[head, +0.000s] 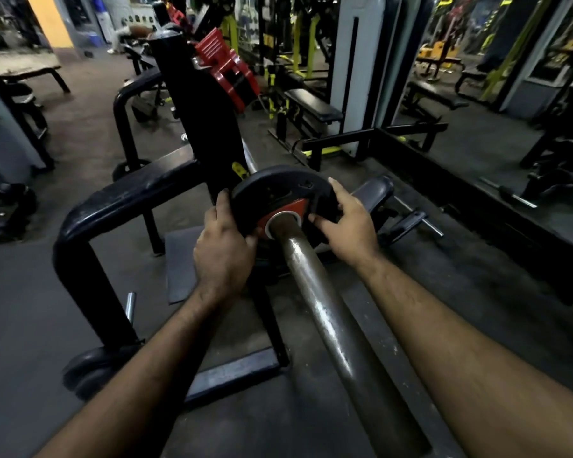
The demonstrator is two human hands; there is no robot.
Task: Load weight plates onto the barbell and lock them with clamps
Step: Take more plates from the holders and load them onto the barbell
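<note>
both forearms reach up along the barbell sleeve. left hand and right hand hold the weight plate, probably sliding it farther away.

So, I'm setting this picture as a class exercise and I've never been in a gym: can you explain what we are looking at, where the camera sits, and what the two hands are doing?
The camera is worn on the person's head, looking forward and down, so both bare forearms reach away from you. There is no robot here.

The thick metal tube running from the bottom of the picture is the barbell sleeve, the end of a lifting bar. On it sits a black weight plate with a red centre, the tube passing through its hole.

The left hand holds the plate's left edge; the right hand holds its right side, its grip looser. No clamp is on the sleeve yet.

Around them: a black steel frame, a dark gym floor, and benches further back.
</note>
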